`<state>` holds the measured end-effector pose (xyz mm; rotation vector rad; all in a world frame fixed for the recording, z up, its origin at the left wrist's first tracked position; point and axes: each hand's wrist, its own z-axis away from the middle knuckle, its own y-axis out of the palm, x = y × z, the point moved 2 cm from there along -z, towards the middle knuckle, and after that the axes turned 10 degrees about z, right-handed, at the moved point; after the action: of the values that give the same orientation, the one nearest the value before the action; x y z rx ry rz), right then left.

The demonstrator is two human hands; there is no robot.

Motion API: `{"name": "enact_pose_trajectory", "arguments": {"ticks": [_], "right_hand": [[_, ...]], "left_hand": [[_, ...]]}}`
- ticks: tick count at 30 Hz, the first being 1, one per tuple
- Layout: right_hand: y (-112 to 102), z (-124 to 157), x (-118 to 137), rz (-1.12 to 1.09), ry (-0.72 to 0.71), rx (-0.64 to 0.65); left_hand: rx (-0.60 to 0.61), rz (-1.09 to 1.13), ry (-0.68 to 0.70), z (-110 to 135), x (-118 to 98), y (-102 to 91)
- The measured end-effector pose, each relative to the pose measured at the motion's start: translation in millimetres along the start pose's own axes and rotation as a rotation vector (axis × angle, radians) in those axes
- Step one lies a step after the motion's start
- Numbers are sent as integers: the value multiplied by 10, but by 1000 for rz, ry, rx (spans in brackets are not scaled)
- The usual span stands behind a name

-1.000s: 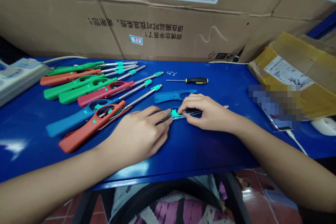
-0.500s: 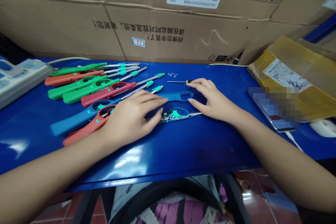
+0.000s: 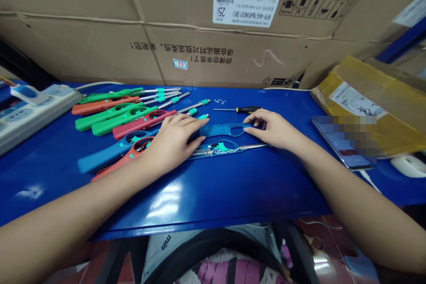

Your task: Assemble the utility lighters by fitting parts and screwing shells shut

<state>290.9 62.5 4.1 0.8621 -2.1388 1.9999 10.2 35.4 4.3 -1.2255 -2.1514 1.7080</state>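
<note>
A blue lighter casing half [image 3: 218, 130] lies lengthwise between my hands, its trigger opening toward the right. My left hand [image 3: 176, 137] has its left end between thumb and fingers. At the right end, the thumb and fingertips of my right hand [image 3: 271, 129] pinch the same casing half. Just in front of it lies an opened blue lighter [image 3: 229, 148], showing a green trigger, white wires, a clear fuel tank and a metal barrel pointing right; my left hand covers its left end. Behind my right hand is a screwdriver [image 3: 248, 109] with a black and yellow handle.
Several assembled long lighters, among them a red one [image 3: 143, 123], lie fanned at the left. A power strip [image 3: 40, 111] stands beyond them. Small white bits [image 3: 220, 101] lie near the cardboard box [image 3: 199, 66]. At right are a phone [image 3: 342, 144], a yellow-taped parcel [image 3: 376, 102] and a white mouse [image 3: 408, 165].
My right fingers have drawn together on the casing half's right end, uncovering more of the screwdriver handle. The head view has tilted up slightly.
</note>
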Motion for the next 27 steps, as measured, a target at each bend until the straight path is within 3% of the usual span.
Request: {"name": "enact_pose_trajectory", "arguments": {"ticks": [10,15,20,24,27], "right_hand": [[-1,44,112,-131,68,156],[-86,86,211,-51,-200,-20],[-105,175,346,95,-452,-186],[-70,208,398,157,-537,-194],[-87,210,399,140,-506,-131]], "left_hand": [[1,-8,8,13,16,27],[-4,60,26,4,-80,-41],[4,191,-54,13,-196,-63],[48,151,-14,27,-247,-50],[61,33,36,46,-282,-65]]}}
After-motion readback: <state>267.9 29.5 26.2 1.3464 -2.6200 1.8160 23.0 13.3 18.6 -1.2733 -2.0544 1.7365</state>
